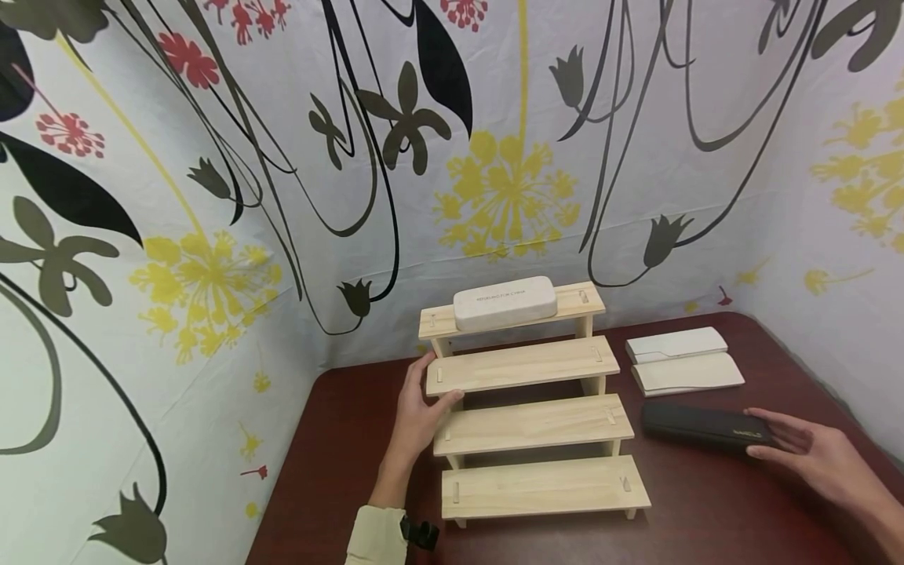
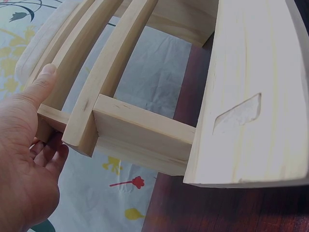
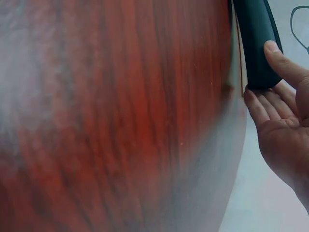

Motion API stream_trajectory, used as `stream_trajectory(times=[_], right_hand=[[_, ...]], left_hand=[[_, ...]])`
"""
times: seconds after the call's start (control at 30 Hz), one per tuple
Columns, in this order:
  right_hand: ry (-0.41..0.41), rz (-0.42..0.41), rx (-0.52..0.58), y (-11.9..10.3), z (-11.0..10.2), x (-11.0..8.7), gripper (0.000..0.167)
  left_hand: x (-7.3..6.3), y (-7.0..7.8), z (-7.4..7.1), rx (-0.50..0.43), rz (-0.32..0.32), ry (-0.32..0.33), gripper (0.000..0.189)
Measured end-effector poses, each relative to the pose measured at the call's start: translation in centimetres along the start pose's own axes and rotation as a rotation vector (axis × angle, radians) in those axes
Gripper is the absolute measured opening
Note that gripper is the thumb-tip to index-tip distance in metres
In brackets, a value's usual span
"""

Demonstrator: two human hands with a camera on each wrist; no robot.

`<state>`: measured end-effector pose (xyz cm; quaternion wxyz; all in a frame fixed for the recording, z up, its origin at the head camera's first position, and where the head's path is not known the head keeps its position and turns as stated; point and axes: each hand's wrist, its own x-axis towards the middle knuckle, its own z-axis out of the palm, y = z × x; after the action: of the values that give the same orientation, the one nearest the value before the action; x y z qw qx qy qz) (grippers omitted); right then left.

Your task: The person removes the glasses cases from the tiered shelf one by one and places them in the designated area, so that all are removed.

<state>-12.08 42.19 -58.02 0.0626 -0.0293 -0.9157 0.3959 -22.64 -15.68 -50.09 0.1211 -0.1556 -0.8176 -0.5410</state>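
Observation:
A pale wooden display rack with stepped shelves stands on the table. My left hand grips its left side near the second shelf from the top. In the left wrist view the thumb lies along the wood and the fingers curl beneath. A white glasses case with faint lettering rests on the top shelf. To the right of the rack, my right hand holds the near end of a long black glasses case, its thumb on one face and its fingers under the end.
Behind the black case, two flat white pieces lie side by side on the dark red table. A white cloth with printed flowers hangs around the back and sides. A dark watch is on the left wrist.

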Motion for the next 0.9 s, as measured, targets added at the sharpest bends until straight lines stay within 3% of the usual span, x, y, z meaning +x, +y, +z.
stream_trajectory(times=[0.27,0.63,0.9], right_hand=[[-0.027,0.014,-0.080,0.4,0.1,0.8,0.080],[-0.033,-0.032,-0.144,0.2,-0.1,1.5,0.076],[-0.038,0.005,-0.148,-0.1,0.3,1.3,0.094]], left_hand=[[0.0,0.1,-0.1,0.002,-0.009,-0.007,0.089],[0.0,0.1,0.0,-0.017,0.004,-0.002,0.088],[0.0,0.3,-0.1,-0.003,-0.008,-0.005,0.089]])
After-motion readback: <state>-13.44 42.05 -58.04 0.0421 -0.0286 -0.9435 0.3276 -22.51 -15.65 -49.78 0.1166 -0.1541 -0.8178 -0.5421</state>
